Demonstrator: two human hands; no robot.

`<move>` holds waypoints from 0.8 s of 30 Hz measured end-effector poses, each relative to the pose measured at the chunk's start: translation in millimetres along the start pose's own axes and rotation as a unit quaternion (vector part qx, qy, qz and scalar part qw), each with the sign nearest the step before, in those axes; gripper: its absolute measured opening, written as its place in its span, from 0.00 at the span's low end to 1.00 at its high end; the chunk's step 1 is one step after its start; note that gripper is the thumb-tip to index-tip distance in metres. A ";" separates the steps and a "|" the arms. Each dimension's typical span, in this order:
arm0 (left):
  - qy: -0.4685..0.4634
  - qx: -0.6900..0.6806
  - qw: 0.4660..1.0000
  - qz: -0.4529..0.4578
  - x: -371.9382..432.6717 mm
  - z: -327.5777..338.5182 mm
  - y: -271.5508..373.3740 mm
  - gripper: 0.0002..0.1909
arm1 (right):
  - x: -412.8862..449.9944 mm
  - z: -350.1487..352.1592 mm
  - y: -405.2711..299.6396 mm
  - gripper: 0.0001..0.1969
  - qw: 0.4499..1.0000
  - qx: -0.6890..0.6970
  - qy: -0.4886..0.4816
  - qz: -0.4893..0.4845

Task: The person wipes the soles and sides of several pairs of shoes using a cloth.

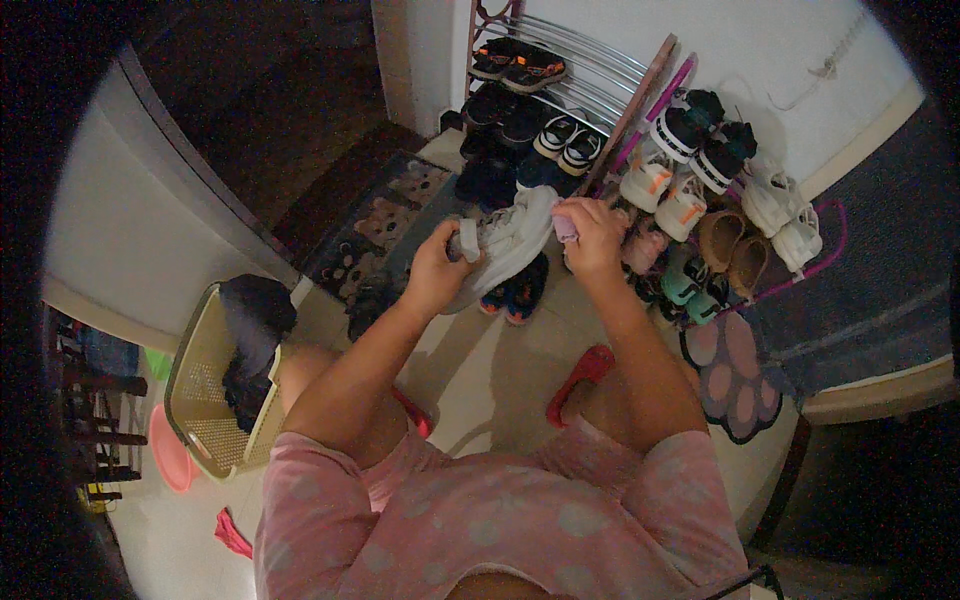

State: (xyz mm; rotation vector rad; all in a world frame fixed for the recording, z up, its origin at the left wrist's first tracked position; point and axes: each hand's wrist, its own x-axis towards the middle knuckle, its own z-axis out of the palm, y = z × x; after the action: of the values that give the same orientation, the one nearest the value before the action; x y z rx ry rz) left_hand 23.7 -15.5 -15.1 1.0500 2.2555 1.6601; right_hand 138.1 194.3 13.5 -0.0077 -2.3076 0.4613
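My left hand [442, 266] grips a white lace-up sneaker [517, 236] at its heel end, thumb near the opening. The toe points up and to the right. At the toe, my right hand [592, 229] holds a small pinkish-lilac cloth [565, 228] that seems to touch the shoe. Below the sneaker, dark shoes with orange parts [517, 292] stand on the floor, partly hidden by it. Just right of my right hand are pale pink shoes [645, 247] on the lower rack.
Ahead stands a metal shoe rack [592, 45]; a purple-framed rack [825, 259] full of shoes is at the right. A patterned doormat [390, 217] lies ahead left. A yellow laundry basket [217, 442] with dark clothes stands left, by a pink basin [171, 450]. A paw-shaped mat [731, 375] lies right.
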 end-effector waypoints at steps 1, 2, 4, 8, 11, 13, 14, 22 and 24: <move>-0.001 -0.013 1.000 -0.003 -0.3 -0.7 0.6 0.17 | 0.1 0.0 -1.0 0.17 1.000 -0.011 -0.003 -0.006; 0.000 -0.013 1.000 -0.003 -0.3 -1.1 -0.3 0.17 | 0.0 -0.2 -2.0 0.17 1.000 -0.022 -0.005 -0.011; -0.006 -0.040 0.999 -0.023 -0.7 -3.0 -3.2 0.19 | 0.2 0.1 -9.9 0.17 0.999 -0.028 -0.008 -0.017; 0.007 -0.030 0.998 -0.047 2.4 -3.5 -1.4 0.21 | -8.8 9.2 -20.8 0.17 0.997 0.026 -0.066 -0.005; 0.013 0.000 0.997 -0.080 5.9 -3.6 -1.8 0.21 | -12.2 16.4 -35.4 0.18 0.998 0.041 -0.051 -0.023; 0.038 0.008 0.998 -0.056 7.3 -4.3 -1.9 0.22 | -16.2 20.7 -40.7 0.18 0.994 0.049 -0.090 -0.032; 0.037 0.009 0.998 -0.055 8.8 -3.2 -5.8 0.22 | -17.7 22.0 -42.2 0.19 0.989 0.056 -0.130 -0.041; -0.042 -0.220 0.968 -0.114 8.6 3.1 -13.7 0.21 | -8.7 13.4 -31.6 0.15 0.997 0.075 -0.027 0.019; -0.048 -0.246 0.956 -0.153 7.6 2.8 -0.4 0.20 | -5.4 5.2 -23.9 0.14 0.997 0.060 -0.009 0.045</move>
State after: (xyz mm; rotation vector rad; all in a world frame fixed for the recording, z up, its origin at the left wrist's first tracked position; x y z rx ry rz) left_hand 19.4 -8.7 -14.5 0.6117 1.6963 1.8400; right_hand 141.5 169.5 14.3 -0.0493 -2.2999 0.6465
